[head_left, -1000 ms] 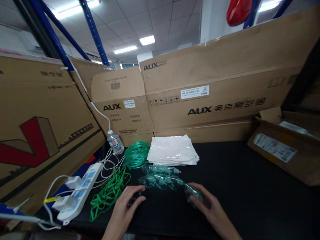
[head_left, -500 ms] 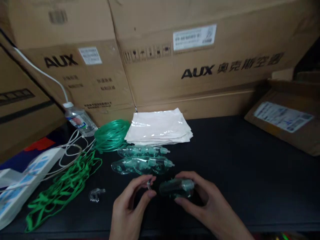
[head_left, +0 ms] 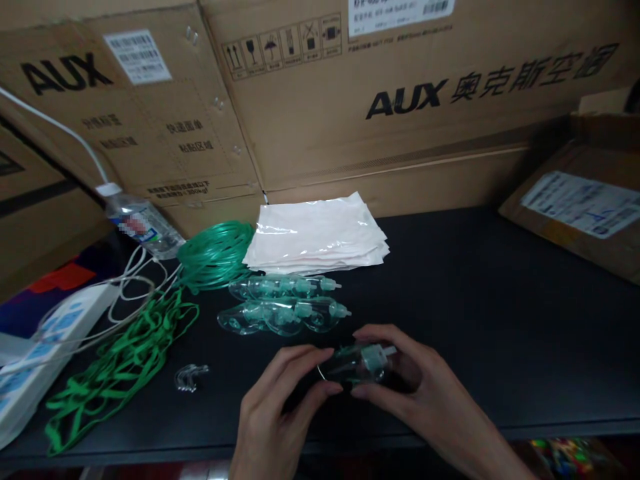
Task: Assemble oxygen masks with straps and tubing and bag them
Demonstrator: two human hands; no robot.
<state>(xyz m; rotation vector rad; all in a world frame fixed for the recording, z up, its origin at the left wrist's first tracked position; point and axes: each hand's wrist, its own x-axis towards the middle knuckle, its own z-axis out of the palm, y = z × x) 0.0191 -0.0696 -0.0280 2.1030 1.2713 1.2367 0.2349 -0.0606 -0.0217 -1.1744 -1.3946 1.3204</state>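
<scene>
Two hands meet over one clear green-tinted mask (head_left: 361,363) at the near edge of the black table (head_left: 500,347). The right hand (head_left: 425,400) curls its fingers round the mask from the right, thumb below and fingertips over the top, closed on it. The left hand (head_left: 280,407) pinches at the mask's left end with thumb and forefinger nearly together; whether it grips the mask itself or a small part on it is hard to tell through the clear plastic.

Just beyond the hands lie two rows of nested masks (head_left: 283,313), the nearer row close to the fingertips and the farther row (head_left: 285,287) just behind it, each a stack of like pieces slid into one another with their ports pointing right. Behind these sits a stack of flat plastic bags (head_left: 317,233), apparently empty and sealed flat. To the left of the bags is a coil of green tubing (head_left: 215,253), and nearer, a loose heap of green elastic straps (head_left: 120,367). A small clear clip (head_left: 190,377) lies alone on the table between the straps and the left hand.

Farther left are a water bottle (head_left: 140,223) leaning on its side, white cables (head_left: 125,293) and a power strip (head_left: 35,360). Cardboard boxes (head_left: 400,100) wall the back, closed, and an open carton (head_left: 580,200) sits at the right, its contents out of view.
</scene>
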